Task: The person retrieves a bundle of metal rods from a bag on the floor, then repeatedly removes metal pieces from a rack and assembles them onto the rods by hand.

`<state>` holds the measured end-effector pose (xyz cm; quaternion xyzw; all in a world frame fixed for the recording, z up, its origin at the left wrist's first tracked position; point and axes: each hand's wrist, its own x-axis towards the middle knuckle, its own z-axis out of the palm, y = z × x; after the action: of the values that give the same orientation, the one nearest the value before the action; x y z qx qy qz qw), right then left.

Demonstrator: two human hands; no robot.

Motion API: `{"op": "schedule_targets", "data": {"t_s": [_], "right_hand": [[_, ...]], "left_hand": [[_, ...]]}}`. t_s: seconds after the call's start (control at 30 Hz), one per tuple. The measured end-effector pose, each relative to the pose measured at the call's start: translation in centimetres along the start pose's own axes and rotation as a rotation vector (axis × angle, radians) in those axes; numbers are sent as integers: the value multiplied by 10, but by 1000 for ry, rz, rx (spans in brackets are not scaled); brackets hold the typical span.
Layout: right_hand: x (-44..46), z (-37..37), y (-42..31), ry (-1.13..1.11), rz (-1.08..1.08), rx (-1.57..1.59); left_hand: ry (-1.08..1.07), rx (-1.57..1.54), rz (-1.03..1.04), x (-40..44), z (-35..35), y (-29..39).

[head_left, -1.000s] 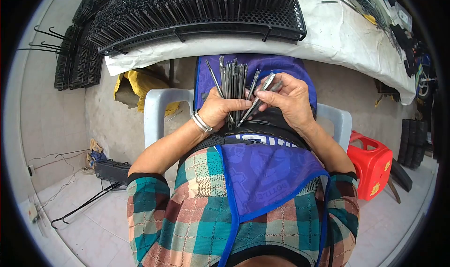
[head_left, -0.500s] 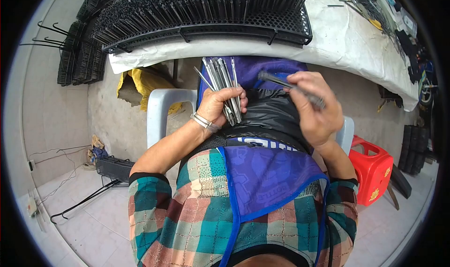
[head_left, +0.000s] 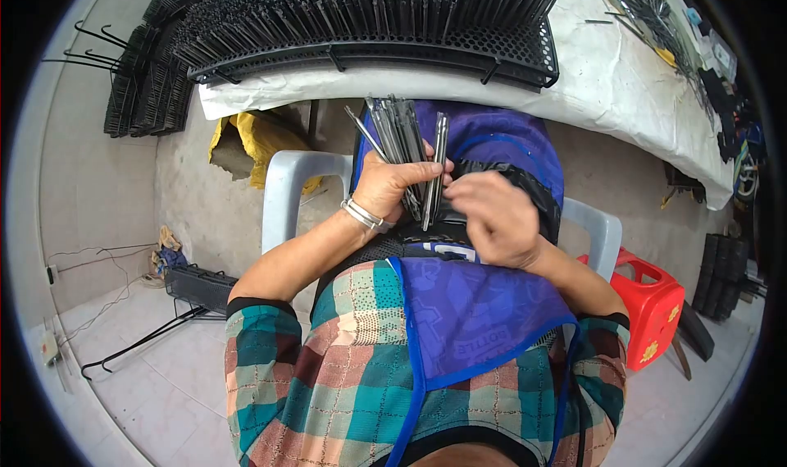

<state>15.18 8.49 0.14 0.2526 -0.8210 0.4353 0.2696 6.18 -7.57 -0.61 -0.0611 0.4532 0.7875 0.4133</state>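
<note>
My left hand (head_left: 399,180) is closed around a bundle of thin dark rods (head_left: 396,135), the thumb lying across them; a few fan out on the left, and a small group stands slightly apart on the right. My right hand (head_left: 502,221), blurred, has its fingers loosely extended towards the bundle, just beside it; I cannot tell whether the fingertips touch. Both my forearms angle inward over my purple apron (head_left: 479,315), near the black perforated tray (head_left: 426,47).
</note>
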Motion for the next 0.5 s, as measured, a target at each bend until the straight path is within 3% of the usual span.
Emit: {"op": "schedule_targets", "data": {"t_s": [0.07, 0.13, 0.27, 0.5], "right_hand": [[6, -9, -8, 73, 455, 4], [10, -1, 2, 375, 865, 498], [22, -6, 13, 235, 960, 709], [15, -13, 19, 191, 959, 657]], "left_hand": [[13, 84, 61, -4, 5, -2], [-5, 132, 102, -9, 12, -2], [-63, 163, 137, -15, 22, 3], [-59, 285, 69, -13, 16, -3]]}}
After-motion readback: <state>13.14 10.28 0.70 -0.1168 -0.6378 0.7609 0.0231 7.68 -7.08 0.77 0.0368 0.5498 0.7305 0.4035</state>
